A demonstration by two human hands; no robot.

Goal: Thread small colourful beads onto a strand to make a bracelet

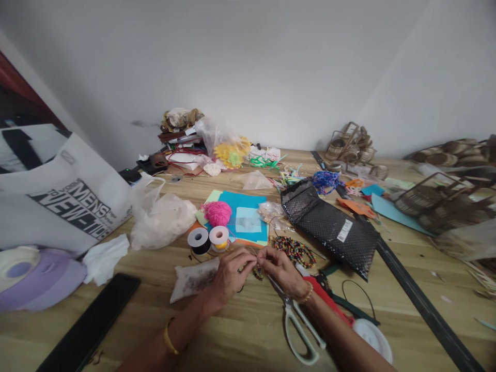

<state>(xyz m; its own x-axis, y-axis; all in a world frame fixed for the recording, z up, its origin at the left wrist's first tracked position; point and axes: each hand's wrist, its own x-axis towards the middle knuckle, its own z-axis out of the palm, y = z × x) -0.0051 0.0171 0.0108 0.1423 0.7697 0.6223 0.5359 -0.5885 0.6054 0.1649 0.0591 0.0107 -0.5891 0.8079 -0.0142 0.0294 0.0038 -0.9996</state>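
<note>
L hand [231, 273] & R hand [279, 269] meet near the tabletop's [240, 330] front centre, fingertips nearly touching. Both pinched shut on a short beaded strand [258, 272] that hangs betw. them; a thin thread seems to run across the gap, too fine to be sure. Strand lies right at the fingertips, long axis roughly up-down, dangling from the pinch. Neither hand clearly nearer; it sits midway.

Outward from there:
- Just under R wrist: white-handled scissors [298, 323], blades pointing up-left toward the hands, handles toward the viewer.
- Just beyond R hand: loose heap of multicolour beads [295, 250], near but apart.
- Beside L hand, to its left: small clear bag [192, 279] w/ dark bits inside.
- Beyond L hand: two spools, black spool [199, 240] & yellow spool [219, 237], side by side, touching.
- Further back: pink yarn ball [217, 213] on blue paper sheets [248, 219]; black mesh pouch [329, 225] lying diagonally to the right.
- Far left: white printed bag [65, 201], dark phone [91, 323] flat at the front edge.
- Far right: woven baskets [437, 204].
</note>
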